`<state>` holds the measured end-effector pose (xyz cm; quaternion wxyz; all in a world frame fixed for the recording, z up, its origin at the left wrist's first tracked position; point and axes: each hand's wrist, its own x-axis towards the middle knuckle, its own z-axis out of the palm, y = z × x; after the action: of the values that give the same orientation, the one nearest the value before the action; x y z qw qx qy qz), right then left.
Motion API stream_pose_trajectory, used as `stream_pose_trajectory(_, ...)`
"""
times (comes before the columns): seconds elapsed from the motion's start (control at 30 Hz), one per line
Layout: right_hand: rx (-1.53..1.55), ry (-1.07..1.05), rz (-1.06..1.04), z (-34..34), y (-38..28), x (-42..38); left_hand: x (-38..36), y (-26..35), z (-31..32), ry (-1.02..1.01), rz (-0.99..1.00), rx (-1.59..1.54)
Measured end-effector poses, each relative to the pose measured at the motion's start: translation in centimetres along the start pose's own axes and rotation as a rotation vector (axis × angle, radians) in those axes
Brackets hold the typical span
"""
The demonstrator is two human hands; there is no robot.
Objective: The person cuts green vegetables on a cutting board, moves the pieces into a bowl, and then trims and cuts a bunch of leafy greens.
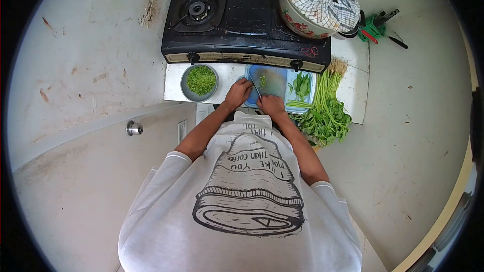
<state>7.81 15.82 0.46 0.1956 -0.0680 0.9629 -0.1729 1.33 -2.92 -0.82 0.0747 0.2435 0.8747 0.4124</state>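
My right hand (271, 105) is closed round the handle of a knife (255, 86), whose thin blade slants up and left over a blue chopping board (279, 74). On the board's left edge, close to the blade, my left hand (238, 93) has its fingers curled in; what they hold, if anything, is hidden. A few chopped green bits (262, 80) lie just right of the blade. Loose leaves (302, 85) and cut stems (299, 104) rest at the board's right side. To the left stands a grey bowl (185, 90) of finely chopped greens (201, 80).
A bunch of leafy greens with roots (325, 108) lies right of the board, leaves hanging over the counter edge. Behind is a black gas stove (247, 12) bearing a cloth-covered pot (305, 26). A green basket of utensils (370, 27) hangs near the right wall.
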Motion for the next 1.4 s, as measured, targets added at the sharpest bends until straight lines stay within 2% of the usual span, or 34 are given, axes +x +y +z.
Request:
stream_pose_trajectory(0.17, 0.043, 0.034, 0.058, 0.0, 0.9, -1.3, 0.4, 0.1, -0.2, -0.042, -0.055, -0.054)
stream_pose_trajectory(0.57, 0.059, 0.019, 0.017, 0.2, 0.2, -1.3, 0.3, 0.1, 0.0, -0.044, -0.061, -0.046)
stream_pose_trajectory(0.87, 0.036, -0.065, 0.038, -0.6, -0.7, 0.0, -0.2, -0.3, 0.1, -0.029, -0.028, -0.036)
stream_pose_trajectory(1.27, 0.050, 0.030, 0.072, 0.6, 0.8, -2.0, 0.0, -0.2, -0.1, -0.035, -0.021, -0.049)
stream_pose_trajectory(1.4, 0.073, 0.035, 0.020, 1.2, 0.6, -1.8, 0.2, -0.4, -0.2, -0.030, 0.018, 0.015)
